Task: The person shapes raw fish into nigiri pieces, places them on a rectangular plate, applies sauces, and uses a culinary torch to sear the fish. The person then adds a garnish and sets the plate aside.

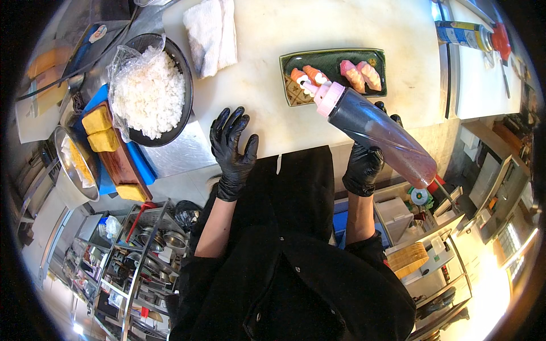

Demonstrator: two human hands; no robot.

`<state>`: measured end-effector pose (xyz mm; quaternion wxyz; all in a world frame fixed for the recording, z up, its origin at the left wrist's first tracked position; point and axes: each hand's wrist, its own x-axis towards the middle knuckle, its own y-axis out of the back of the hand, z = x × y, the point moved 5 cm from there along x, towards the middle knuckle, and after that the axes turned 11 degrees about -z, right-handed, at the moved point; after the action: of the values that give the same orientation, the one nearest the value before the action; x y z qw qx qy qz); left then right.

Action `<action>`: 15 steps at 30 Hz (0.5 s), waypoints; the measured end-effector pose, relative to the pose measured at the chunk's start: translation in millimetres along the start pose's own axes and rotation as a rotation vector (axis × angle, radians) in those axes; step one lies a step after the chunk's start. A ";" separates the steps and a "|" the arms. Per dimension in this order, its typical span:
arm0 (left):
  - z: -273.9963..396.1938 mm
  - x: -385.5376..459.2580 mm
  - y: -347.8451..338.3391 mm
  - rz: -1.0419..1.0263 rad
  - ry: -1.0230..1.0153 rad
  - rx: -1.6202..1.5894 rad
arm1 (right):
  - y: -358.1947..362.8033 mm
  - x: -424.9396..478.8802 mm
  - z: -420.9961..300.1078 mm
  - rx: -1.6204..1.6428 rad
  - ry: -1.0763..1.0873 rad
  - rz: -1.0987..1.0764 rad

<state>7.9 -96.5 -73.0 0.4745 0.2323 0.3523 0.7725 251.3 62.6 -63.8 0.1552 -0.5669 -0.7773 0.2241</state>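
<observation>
Both hands wear black gloves. My right hand (364, 164) grips a clear squeeze bottle (379, 132) of dark sauce, tilted so its pink nozzle cap (329, 98) points over a green rectangular plate (332, 59). On the plate's left side lie salmon nigiri (315, 73) topped with white dabs; the nozzle tip overlaps them in view, and whether it touches cannot be told. Two paler pink nigiri (361, 76) lie on the right side. My left hand (233, 147) is empty with fingers spread, by the front edge of the white cutting board (264, 93).
Left of the board sits a black bowl (187, 98) of white rice (149, 93), partly under plastic wrap. A folded white towel (212, 38) lies behind. Yellow omelette blocks (102, 140) rest on a wooden board (123, 168) beside a metal bowl (70, 187). A gas torch canister (465, 35) lies far right.
</observation>
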 end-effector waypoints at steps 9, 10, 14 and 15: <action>-1.7 0.0 0.1 -0.005 -0.007 -0.007 | 1.7 4.5 -4.9 -0.267 -0.107 0.280; -2.1 -0.7 -0.1 -0.004 -0.005 -0.005 | 2.6 2.9 -6.0 -0.281 -0.112 0.239; -2.8 -0.9 -1.3 0.004 -0.011 0.009 | 3.3 0.6 -9.8 -0.230 -0.107 0.244; -2.7 -0.7 -1.2 0.004 -0.012 0.007 | 2.1 0.8 -10.9 -0.192 -0.102 0.285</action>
<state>7.1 -97.7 -75.7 0.4744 0.2391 0.3519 0.7707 258.1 65.8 -55.6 0.0275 -0.6714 -0.7139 0.1971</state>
